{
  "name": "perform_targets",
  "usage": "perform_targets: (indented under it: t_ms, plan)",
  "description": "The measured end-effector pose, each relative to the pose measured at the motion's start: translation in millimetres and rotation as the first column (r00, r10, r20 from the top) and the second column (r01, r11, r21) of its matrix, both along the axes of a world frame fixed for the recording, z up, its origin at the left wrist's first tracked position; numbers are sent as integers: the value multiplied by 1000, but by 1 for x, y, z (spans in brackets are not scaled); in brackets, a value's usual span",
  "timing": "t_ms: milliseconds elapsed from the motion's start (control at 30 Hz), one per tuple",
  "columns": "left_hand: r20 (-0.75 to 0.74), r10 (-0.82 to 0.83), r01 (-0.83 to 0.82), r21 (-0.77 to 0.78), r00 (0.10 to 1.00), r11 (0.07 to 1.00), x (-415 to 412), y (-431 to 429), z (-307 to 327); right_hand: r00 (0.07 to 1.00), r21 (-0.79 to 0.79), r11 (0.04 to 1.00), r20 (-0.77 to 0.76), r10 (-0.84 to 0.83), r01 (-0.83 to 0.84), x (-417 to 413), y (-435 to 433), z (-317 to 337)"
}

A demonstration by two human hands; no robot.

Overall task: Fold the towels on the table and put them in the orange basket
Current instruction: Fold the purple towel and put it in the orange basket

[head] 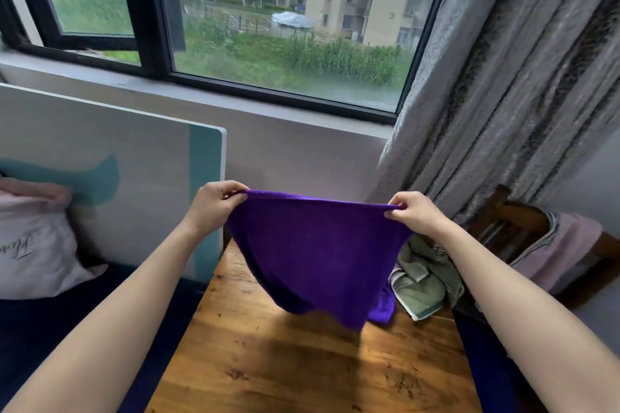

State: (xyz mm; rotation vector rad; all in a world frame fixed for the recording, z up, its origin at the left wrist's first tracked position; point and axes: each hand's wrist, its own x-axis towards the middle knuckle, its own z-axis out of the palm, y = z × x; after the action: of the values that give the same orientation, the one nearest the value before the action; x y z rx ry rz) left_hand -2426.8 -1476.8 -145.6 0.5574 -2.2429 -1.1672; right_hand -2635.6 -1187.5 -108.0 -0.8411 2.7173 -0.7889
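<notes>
Closest to me, my left forearm and right forearm reach in from the bottom corners, bare, over the near end of the wooden desk. Its top is a glossy orange-brown with dark flecks.

Far left, a pale pink pillow with a line of script on it leans on a dark blue surface. Behind it stands a white board with teal patches, upright against the desk's left side.

My left hand is raised above the far end of the desk, fingers curled, thumb and fingertips pinching the upper left corner of the purple towel. The towel's top edge runs fairly taut across to my right hand, which pinches the other upper corner in the same way. Between them the cloth hangs as one sheet, narrowing downward to a loose sag. Its lowest folds come down to the desk top, though I cannot tell whether they rest on it.

Just beside those folds, on the desk's right edge under my right wrist, a pale green towel lies crumpled.

Further right is a dark wooden chair with a pink cloth draped over it. Above it hangs a grey patterned curtain, drawn to the right of a black-framed window.
</notes>
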Motion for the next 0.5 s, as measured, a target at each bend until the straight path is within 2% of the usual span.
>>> perform_targets:
  t_ms: [100,233,300,367,433,500]
  plan:
    - [-39,63,-65,-77,997,995,-18,-10,10,958,-160,971,-201,-206,175,-3,-17,13]
    - [-191,99,-111,-54,977,992,-38,-17,41,905,-356,915,-300,-301,187,-4,-30,40]
    - [-201,-9,13,20,980,1000,-37,-12,43,943,-430,891,-213,-255,144,-10,-23,40]
    - [-136,-174,187,95,975,978,-29,-3,27,989,-431,896,-55,-138,101,-11,-7,24]
    - [-10,-296,294,149,955,944,-19,6,-3,992,-364,929,120,-30,72,-6,18,-6]
    - [154,-383,356,180,911,917,-8,15,-42,975,-239,970,221,11,43,3,42,-45]
